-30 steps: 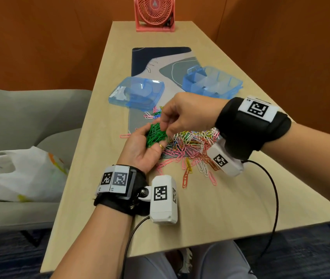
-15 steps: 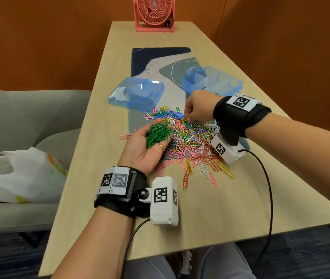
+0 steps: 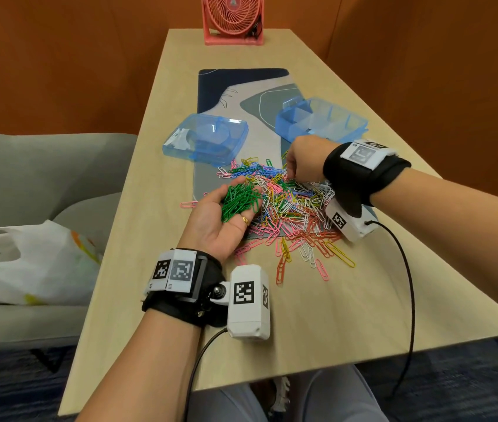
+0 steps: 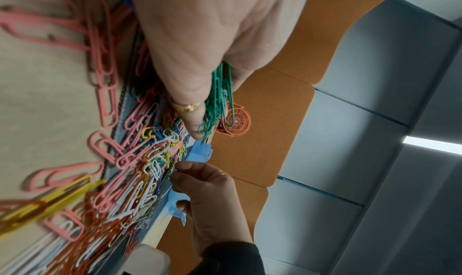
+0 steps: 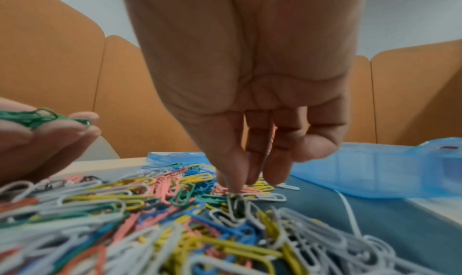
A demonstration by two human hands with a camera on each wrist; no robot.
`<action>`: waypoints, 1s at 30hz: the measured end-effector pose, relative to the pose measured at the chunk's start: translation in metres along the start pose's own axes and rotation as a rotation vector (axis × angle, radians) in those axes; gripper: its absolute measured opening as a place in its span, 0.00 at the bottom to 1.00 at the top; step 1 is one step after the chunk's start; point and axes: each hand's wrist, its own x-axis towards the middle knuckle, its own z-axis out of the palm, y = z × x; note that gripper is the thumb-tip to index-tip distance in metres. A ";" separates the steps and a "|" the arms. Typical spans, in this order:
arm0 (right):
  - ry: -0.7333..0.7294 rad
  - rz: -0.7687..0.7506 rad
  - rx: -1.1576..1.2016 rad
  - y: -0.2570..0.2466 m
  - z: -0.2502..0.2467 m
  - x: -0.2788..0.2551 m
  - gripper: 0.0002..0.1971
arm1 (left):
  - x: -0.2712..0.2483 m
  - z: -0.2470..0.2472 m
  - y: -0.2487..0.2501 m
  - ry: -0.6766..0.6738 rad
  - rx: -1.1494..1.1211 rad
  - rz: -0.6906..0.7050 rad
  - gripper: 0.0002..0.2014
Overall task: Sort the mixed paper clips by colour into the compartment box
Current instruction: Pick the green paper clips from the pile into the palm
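A heap of mixed-colour paper clips (image 3: 290, 208) lies on the desk mat and the table in front of it. My left hand (image 3: 235, 223) rests palm up at the heap's left edge, fingers loosely curled round a bunch of green clips (image 3: 238, 202) (image 4: 220, 101). My right hand (image 3: 294, 175) reaches down into the heap's far right side. In the right wrist view its thumb and fingertips (image 5: 233, 186) pinch the end of one clip (image 5: 236, 202), whose colour I cannot tell. The open blue compartment box (image 3: 284, 129) stands just beyond the right hand.
The box's blue lid (image 3: 208, 138) lies at the heap's far left. A pink fan (image 3: 232, 19) stands at the table's far end. Loose clips (image 3: 308, 254) spread towards me. A grey sofa with a white plastic bag (image 3: 28, 263) is on the left.
My right hand has left the left palm and moved right and away, down onto the far right side of the heap. The left hand stays put with its green bunch.
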 end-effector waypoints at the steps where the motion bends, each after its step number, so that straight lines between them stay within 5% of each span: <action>1: 0.009 -0.003 0.014 0.001 0.000 0.000 0.07 | 0.000 0.000 0.000 0.004 0.004 0.000 0.15; 18: -0.127 -0.015 0.025 0.005 0.005 0.001 0.09 | 0.001 0.000 0.000 0.005 0.011 0.002 0.14; 30: -0.086 -0.050 0.398 0.017 -0.010 -0.003 0.08 | 0.000 0.001 0.000 0.005 0.019 0.009 0.16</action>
